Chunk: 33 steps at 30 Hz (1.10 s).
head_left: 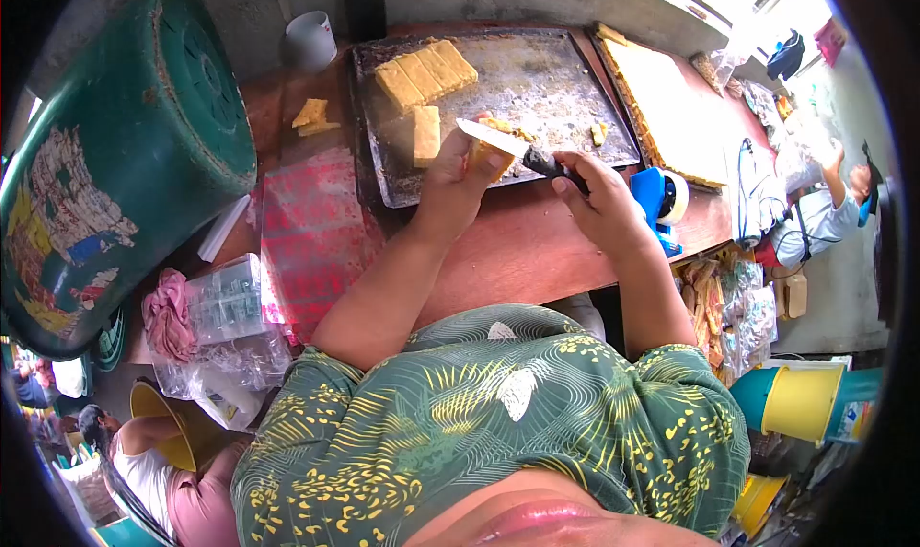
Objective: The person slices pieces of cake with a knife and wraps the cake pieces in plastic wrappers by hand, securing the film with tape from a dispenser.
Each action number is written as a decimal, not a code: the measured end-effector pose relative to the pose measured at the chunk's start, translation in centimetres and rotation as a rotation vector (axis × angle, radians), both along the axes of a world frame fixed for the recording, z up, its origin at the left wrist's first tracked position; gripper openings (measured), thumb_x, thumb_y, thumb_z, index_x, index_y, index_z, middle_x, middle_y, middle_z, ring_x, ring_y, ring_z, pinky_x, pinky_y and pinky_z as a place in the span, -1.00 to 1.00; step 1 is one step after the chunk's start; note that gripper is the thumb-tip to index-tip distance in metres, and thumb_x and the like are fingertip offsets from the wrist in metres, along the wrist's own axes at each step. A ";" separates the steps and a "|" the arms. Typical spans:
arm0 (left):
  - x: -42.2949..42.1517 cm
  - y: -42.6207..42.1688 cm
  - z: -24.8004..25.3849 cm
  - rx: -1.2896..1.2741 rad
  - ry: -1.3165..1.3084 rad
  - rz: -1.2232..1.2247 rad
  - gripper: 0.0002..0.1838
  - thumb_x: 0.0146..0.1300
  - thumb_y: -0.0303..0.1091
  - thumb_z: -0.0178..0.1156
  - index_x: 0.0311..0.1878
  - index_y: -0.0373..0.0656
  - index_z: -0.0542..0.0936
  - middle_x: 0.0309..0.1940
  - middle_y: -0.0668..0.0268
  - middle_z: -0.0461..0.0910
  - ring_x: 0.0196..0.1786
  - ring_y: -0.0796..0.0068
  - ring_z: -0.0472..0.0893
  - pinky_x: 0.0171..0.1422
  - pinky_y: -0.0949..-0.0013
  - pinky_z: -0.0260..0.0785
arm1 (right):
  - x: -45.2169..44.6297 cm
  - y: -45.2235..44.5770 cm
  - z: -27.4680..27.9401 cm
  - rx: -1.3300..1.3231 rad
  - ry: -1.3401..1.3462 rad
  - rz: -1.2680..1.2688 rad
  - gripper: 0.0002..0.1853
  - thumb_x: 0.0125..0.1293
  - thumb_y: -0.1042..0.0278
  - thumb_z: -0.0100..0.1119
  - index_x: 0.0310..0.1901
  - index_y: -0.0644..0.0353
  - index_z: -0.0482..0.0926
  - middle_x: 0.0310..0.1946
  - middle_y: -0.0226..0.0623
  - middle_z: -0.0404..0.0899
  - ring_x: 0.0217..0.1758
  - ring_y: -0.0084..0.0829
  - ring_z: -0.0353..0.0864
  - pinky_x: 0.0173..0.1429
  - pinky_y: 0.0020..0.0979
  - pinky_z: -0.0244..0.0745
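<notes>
My left hand (452,185) is closed around a small yellow cake slice (494,157) over the near edge of a worn metal tray (565,68). My right hand (596,190) grips the black handle of a knife (498,139), whose pale blade lies against the slice and reaches past my left fingers. On the tray, several cut cake bars (426,72) sit side by side, with one separate cake bar (426,137) nearer me. Crumbs and broken bits (599,133) are scattered on the tray.
A large green tub (192,96) leans at left, near a white cup (310,41) and cake scraps (311,116). Red-printed plastic (316,231) lies left of my arm. At right are a blue tape dispenser (656,207) and a large cake slab (661,106). Two people work nearby.
</notes>
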<state>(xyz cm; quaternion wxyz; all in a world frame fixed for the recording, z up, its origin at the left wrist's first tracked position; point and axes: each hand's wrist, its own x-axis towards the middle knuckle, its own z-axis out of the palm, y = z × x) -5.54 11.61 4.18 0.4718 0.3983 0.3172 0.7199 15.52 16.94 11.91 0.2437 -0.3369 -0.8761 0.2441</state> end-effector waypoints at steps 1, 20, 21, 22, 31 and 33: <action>0.0 0.0 0.0 0.030 0.012 0.005 -0.46 0.54 -0.38 0.24 0.47 -0.27 0.31 0.25 0.25 0.53 0.30 0.49 0.53 0.41 0.38 0.39 | 0.1 0.0 0.2 0.004 -0.022 -0.002 -0.66 0.50 0.28 0.25 0.21 0.20 0.57 -0.07 0.01 0.67 0.04 0.00 0.67 0.15 -0.16 0.54; -1.1 -0.3 0.2 0.067 -0.056 -0.137 -0.48 0.42 -0.60 0.23 0.42 -0.10 0.46 0.36 0.32 0.52 0.43 0.40 0.47 0.57 0.25 0.25 | 1.0 1.3 -0.7 -0.099 -0.026 -0.007 -0.65 0.53 0.27 0.21 0.24 0.23 0.57 0.06 0.00 0.69 0.19 -0.03 0.67 0.28 -0.18 0.51; -1.1 -0.3 0.1 0.052 -0.072 -0.151 -0.47 0.41 -0.62 0.22 0.42 -0.09 0.46 0.36 0.32 0.52 0.43 0.40 0.47 0.57 0.24 0.25 | 1.1 1.4 -1.0 -0.100 -0.023 -0.003 -0.65 0.53 0.27 0.21 0.24 0.23 0.57 0.06 0.00 0.69 0.19 -0.03 0.67 0.28 -0.18 0.51; -1.1 -0.3 0.0 0.055 -0.087 -0.167 -0.46 0.40 -0.62 0.22 0.42 -0.08 0.46 0.36 0.32 0.52 0.43 0.40 0.47 0.58 0.24 0.25 | 1.2 1.5 -1.3 -0.100 -0.020 0.000 -0.65 0.53 0.27 0.21 0.24 0.23 0.57 0.06 0.00 0.69 0.20 -0.03 0.67 0.27 -0.18 0.51; -1.2 -0.3 -0.6 0.034 -0.182 -0.212 -0.49 0.42 -0.59 0.25 0.39 -0.07 0.45 0.28 0.34 0.56 0.35 0.44 0.54 0.50 0.27 0.36 | 1.1 1.7 -2.4 -0.063 0.008 -0.011 -0.67 0.53 0.29 0.21 0.22 0.23 0.57 0.00 0.00 0.69 0.10 -0.04 0.70 0.20 -0.19 0.54; -1.1 -0.3 -0.6 0.036 -0.200 -0.196 -0.50 0.44 -0.50 0.30 0.38 -0.13 0.41 0.21 0.32 0.57 0.27 0.48 0.57 0.42 0.34 0.42 | 1.0 1.7 -2.7 -0.042 0.033 -0.009 -0.67 0.52 0.30 0.22 0.21 0.24 0.57 -0.05 -0.01 0.68 0.06 -0.06 0.69 0.18 -0.19 0.54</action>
